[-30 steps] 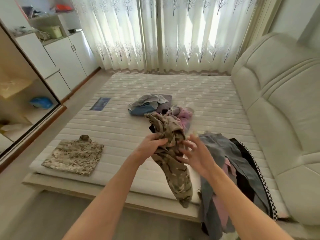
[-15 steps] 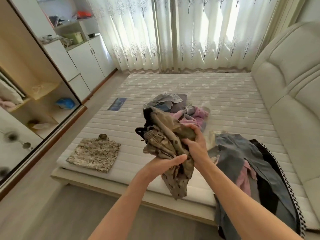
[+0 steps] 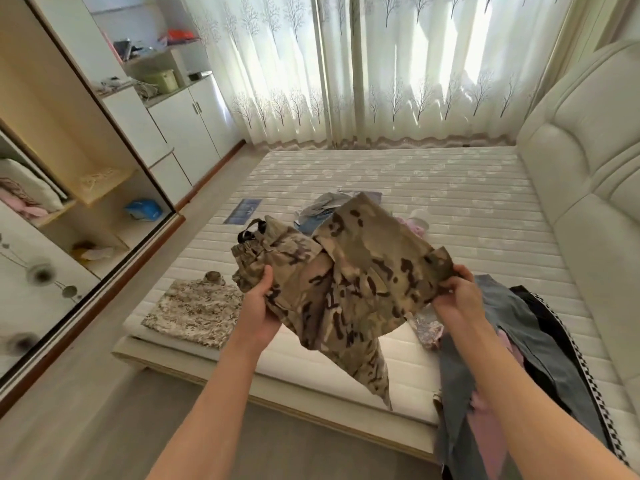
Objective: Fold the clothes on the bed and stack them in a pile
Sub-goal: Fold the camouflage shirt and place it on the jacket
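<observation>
A camouflage garment (image 3: pixel 349 275) hangs in the air above the near edge of the bed (image 3: pixel 450 202). My left hand (image 3: pixel 259 306) grips its left side and my right hand (image 3: pixel 457 296) grips its right side, spreading it between them. One end dangles down toward the bed's edge. A folded camouflage piece (image 3: pixel 195 311) lies flat on the bed's near left corner. Behind the held garment sits a small heap of blue, grey and pink clothes (image 3: pixel 325 209), partly hidden. Grey, black and pink clothes (image 3: pixel 512 341) drape over the near right edge.
A padded white headboard (image 3: pixel 588 168) runs along the right. A wardrobe with open shelves (image 3: pixel 86 209) and white cabinets (image 3: pixel 187 123) line the left wall. Curtains (image 3: pixel 398 64) cover the window beyond the bed. Bare floor (image 3: pixel 69 393) lies between bed and wardrobe.
The bunched camouflage garment has been raised and spread wide. My hands, close together on it before, have moved apart to its two sides. The view has turned left.
</observation>
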